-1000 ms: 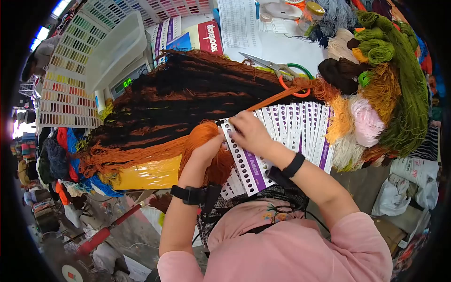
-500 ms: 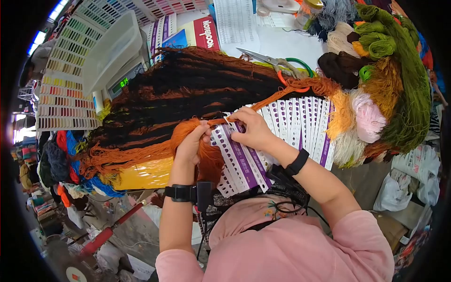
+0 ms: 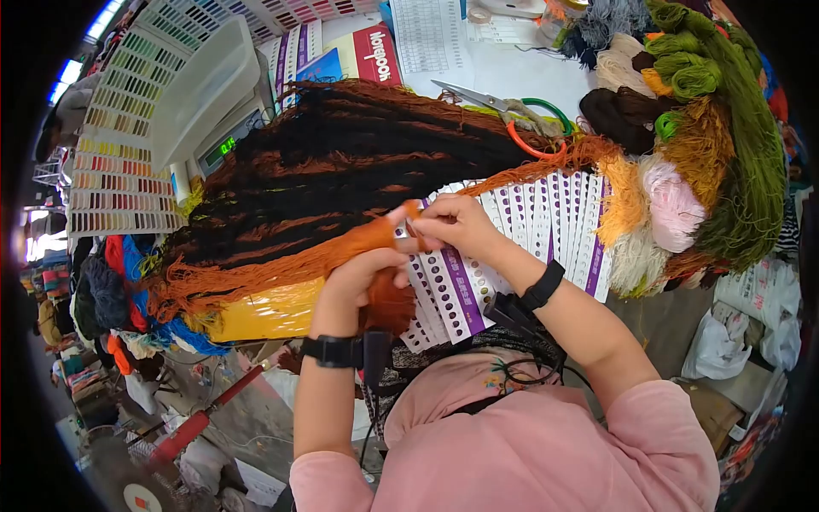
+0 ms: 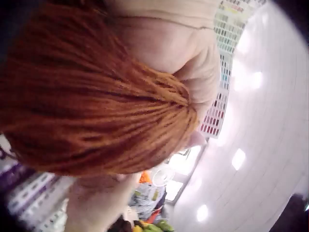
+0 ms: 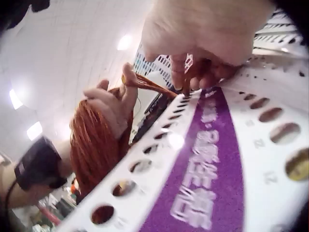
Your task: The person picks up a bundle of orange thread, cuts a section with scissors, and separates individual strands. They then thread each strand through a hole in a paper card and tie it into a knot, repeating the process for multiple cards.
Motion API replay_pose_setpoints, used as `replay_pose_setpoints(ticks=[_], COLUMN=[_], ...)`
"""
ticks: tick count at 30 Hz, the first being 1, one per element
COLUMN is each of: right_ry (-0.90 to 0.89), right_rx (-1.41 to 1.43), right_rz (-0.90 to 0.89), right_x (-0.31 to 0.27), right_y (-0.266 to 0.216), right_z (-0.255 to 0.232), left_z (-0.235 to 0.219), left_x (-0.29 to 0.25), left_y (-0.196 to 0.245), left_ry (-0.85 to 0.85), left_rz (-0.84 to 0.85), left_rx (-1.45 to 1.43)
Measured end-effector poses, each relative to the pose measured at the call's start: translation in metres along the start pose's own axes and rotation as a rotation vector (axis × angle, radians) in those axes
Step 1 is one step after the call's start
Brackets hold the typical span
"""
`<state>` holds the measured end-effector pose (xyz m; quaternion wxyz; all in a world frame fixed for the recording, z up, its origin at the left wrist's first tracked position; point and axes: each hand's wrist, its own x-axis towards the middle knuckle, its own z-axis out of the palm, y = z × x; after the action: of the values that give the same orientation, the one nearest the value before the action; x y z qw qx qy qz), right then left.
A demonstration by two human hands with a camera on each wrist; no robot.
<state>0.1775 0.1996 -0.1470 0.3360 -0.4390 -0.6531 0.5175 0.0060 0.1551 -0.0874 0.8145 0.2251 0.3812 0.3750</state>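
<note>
An orange-brown thread bundle (image 4: 106,116) hangs from the left hand (image 3: 360,271), whose fingers curl round it; in the right wrist view, a strand (image 5: 154,87) of it stretches from the left fingers to the right hand (image 5: 207,38). The right hand (image 3: 461,226) pinches that thread at the top end of a white card (image 5: 164,140) with a row of holes and a purple band (image 5: 207,164). More punched cards (image 3: 529,213) lie fanned out on the right, beside and below the right hand. Black and rust-brown threads (image 3: 341,154) spread behind both hands.
Scissors (image 3: 512,115) with red and green handles lie behind the right hand. A scale with a tray (image 3: 209,94), a notebook (image 3: 375,55) and colour charts (image 3: 119,145) stand at back left. Yarn skeins (image 3: 674,205) pile up at right; a yellow sheet (image 3: 264,314) lies at left.
The left hand has moved in beside the right hand, with its fingers lifted toward the card's top and thread stretched across them. The right hand has shifted slightly right.
</note>
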Motion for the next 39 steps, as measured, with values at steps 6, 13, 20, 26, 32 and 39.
replay_pose_setpoints(ticks=[6, 13, 20, 26, 32, 39], right_ry=[0.101, 0.106, 0.145, 0.14, 0.1, -0.232], right_rx=[0.313, -0.564, -0.556, -0.606, -0.352, 0.738], right_rz=[0.107, -0.098, -0.116, -0.135, -0.163, 0.274], right_x=[0.002, -0.005, -0.004, -0.008, -0.025, -0.069], right_y=[0.006, -0.012, -0.01, -0.012, -0.014, -0.107], right_z=[0.005, 0.018, 0.021, 0.022, 0.017, 0.032], left_z=[-0.016, -0.036, -0.118, -0.129, -0.024, 0.042], left_x=[0.044, -0.046, -0.155, -0.179, -0.14, -0.099], left_y=[-0.029, 0.027, 0.093, 0.1, -0.001, -0.03], left_ry=[0.255, 0.788, 0.81, 0.835, 0.298, 0.103], left_rz=[-0.078, -0.038, 0.472, 0.606, 0.264, 0.305], left_rx=[0.379, 0.197, -0.172, -0.168, -0.174, -0.247])
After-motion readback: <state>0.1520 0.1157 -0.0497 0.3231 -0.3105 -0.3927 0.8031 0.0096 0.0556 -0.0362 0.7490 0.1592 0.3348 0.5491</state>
